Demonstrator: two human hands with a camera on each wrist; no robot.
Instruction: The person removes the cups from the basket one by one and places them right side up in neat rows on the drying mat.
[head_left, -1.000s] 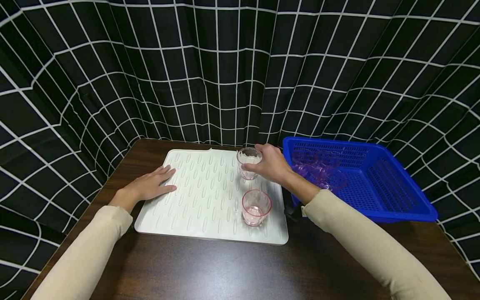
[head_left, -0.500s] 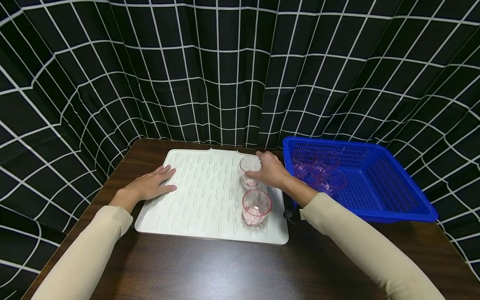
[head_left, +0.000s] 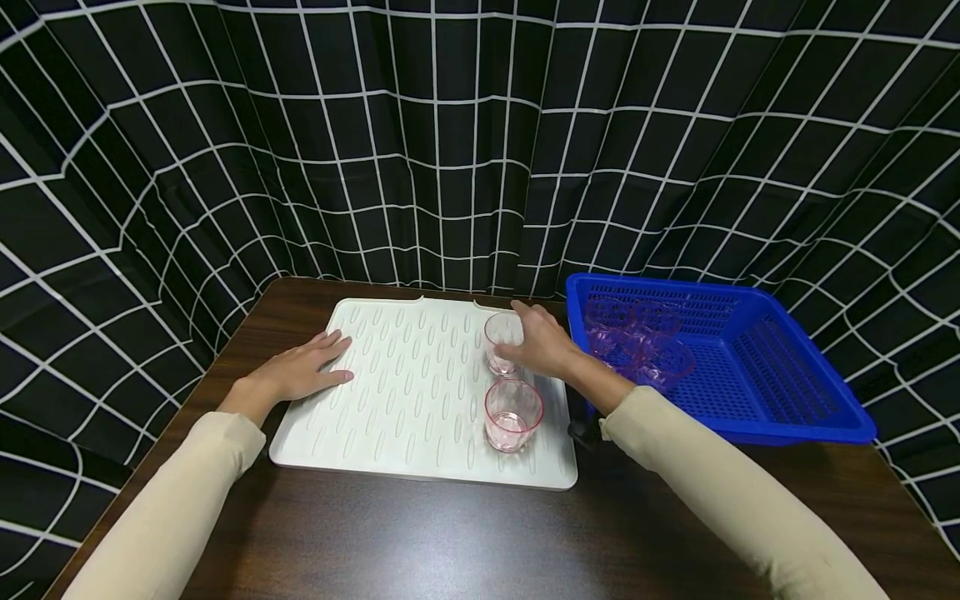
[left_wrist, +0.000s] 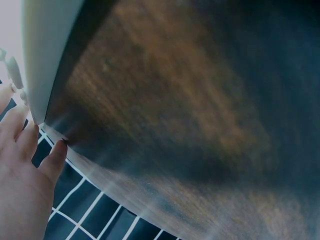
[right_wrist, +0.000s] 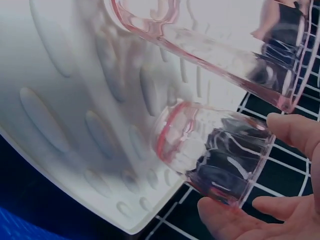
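A white ridged drying mat (head_left: 405, 400) lies on the dark wood table. My left hand (head_left: 300, 371) rests on its left edge with the fingers stretched out. Near the mat's back right corner, my right hand (head_left: 547, 343) holds a clear, pink-tinted drinking glass (head_left: 498, 332), thumb on one side and fingers on the other. The right wrist view shows thumb and fingertips around one end of that held glass (right_wrist: 220, 155). Just in front of it, a second pink-rimmed glass (head_left: 513, 417) stands upright on the mat.
A blue plastic basket (head_left: 795, 421) stands to the right of the mat, several pinkish glasses (head_left: 637, 346) grouped in its left part. Behind the table hangs a black curtain (head_left: 442, 150) with a white grid. Bare wood table (head_left: 405, 542) stretches in front of the mat.
My right hand has brought the held glass down and slightly right, close behind the standing glass. My left hand, the mat and the basket have stayed put.
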